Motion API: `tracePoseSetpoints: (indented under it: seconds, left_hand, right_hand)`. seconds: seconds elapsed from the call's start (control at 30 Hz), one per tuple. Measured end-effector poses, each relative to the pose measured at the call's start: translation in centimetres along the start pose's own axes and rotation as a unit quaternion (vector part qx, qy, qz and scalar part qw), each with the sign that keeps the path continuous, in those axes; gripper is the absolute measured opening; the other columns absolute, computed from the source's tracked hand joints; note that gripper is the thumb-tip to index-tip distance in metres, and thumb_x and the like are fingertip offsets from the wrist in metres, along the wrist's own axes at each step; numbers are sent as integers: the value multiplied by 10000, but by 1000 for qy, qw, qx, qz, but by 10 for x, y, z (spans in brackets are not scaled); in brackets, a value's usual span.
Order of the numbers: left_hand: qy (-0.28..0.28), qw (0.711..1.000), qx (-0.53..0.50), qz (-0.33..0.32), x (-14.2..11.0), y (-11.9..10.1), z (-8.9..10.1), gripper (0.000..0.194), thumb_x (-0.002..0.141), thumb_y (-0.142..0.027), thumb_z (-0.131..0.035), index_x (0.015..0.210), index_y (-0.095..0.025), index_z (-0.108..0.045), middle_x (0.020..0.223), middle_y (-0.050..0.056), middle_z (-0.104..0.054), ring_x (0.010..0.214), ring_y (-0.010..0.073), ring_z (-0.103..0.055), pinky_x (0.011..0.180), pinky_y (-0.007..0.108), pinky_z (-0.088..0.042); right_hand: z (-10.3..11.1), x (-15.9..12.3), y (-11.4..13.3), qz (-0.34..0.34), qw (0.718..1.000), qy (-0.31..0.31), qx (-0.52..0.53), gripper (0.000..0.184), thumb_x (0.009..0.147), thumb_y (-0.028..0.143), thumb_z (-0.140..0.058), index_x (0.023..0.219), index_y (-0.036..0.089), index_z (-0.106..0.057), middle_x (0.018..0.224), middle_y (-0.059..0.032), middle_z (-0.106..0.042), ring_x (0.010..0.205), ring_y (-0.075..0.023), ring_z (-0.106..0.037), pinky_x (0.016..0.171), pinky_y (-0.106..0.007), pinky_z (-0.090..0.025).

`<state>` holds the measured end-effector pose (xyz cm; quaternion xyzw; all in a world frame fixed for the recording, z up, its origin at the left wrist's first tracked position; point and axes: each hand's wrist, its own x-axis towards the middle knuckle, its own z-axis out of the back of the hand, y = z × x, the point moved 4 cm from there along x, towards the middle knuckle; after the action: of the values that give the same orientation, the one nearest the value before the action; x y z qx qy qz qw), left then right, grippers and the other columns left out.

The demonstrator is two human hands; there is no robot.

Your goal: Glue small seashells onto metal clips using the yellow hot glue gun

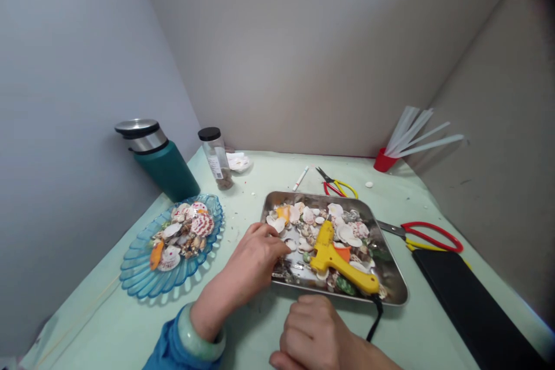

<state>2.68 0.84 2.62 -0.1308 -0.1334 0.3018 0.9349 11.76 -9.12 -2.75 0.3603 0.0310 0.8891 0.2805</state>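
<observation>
My left hand (255,257) reaches over the left rim of a metal tray (396,280), its fingers curled together at a small white seashell (291,244). Shells of many kinds fill the tray, along with an orange piece (343,253). A yellow hot glue gun (328,248) lies across them, its grip toward the front right corner and its black cord (378,315) running over the rim. Close to the tray's front edge, my right hand (311,330) is closed in a fist; nothing sticks out of it, and its palm is hidden.
At left, a blue scalloped plate (141,284) carries shells, near a teal bottle (167,167) and a black-lidded jar (218,162). Behind the tray lie a pen (300,178) and small scissors (336,185). Right are larger scissors (429,235), a black slab (472,306) and a red cup (384,161) of translucent sticks.
</observation>
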Motion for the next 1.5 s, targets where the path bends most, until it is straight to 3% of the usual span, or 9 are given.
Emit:
tracePoseSetpoints:
  seconds: [0.13, 0.37, 0.63, 0.87, 1.07, 1.23, 1.4, 1.5]
  left_hand:
    - [23, 999, 21, -18, 4, -7, -1, 192, 817, -116, -541, 792, -219, -701, 740, 51, -678, 865, 211, -523, 829, 349, -348]
    - [127, 990, 54, -37, 21, -6, -11, 114, 741, -151, -640, 700, -232, -710, 703, 21, -676, 827, 196, -558, 785, 319, -360]
    - [81, 993, 85, 11, 16, 1, 8, 157, 803, -97, -525, 780, -171, -662, 781, 55, -686, 847, 206, -574, 756, 314, -382]
    - [92, 991, 101, 19, 23, -2, -8, 129, 722, -91, -577, 729, -156, -688, 762, 101, -688, 819, 249, -605, 755, 353, -409]
    - [72, 994, 72, 27, 23, -1, -15, 137, 732, -146, -585, 829, -168, -680, 810, 82, -692, 768, 223, -620, 700, 309, -435]
    - [56, 998, 26, 31, 26, -6, -16, 132, 772, -160, -560, 759, -176, -691, 743, 66, -696, 739, 204, -632, 703, 282, -442]
    - [-10, 997, -40, 70, 21, 5, 1, 241, 865, -206, -481, 989, -176, -686, 922, 77, -719, 837, 191, -640, 758, 265, -454]
    - [-97, 964, -200, 146, 13, 21, 9, 257, 842, -239, -535, 1037, -162, -683, 977, 76, -723, 870, 187, -639, 784, 255, -457]
  right_hand:
    - [3, 2, 2, -1, 1000, 1, 12, 347, 920, 278, -436, 594, 186, -509, 506, 16, -498, 498, -124, -404, 506, -299, -235]
    - [17, 10, 6, -14, 1000, -1, 2, 363, 927, 277, -424, 599, 180, -546, 506, -4, -543, 496, -132, -449, 513, -296, -275]
    - [18, 9, 8, -4, 1000, 7, 3, 365, 921, 284, -432, 588, 177, -535, 512, 3, -537, 482, -124, -413, 501, -299, -247]
    - [17, 8, 7, -9, 1000, 17, 3, 331, 905, 266, -446, 600, 175, -536, 527, 0, -537, 496, -127, -410, 506, -300, -246]
    - [16, 7, 7, -5, 1000, 12, 3, 350, 912, 267, -431, 595, 174, -546, 506, 0, -537, 480, -125, -415, 504, -295, -250]
    - [19, 9, 8, -9, 1000, 0, -6, 371, 917, 271, -419, 581, 175, -544, 499, 0, -539, 476, -125, -420, 493, -299, -242]
    - [20, 10, 6, -10, 1000, -11, 6, 369, 927, 277, -417, 599, 176, -550, 501, -2, -550, 485, -124, -451, 503, -289, -269]
    - [13, 8, 4, -1, 1000, -30, 8, 361, 920, 274, -428, 587, 180, -533, 486, 4, -539, 467, -120, -439, 499, -286, -265]
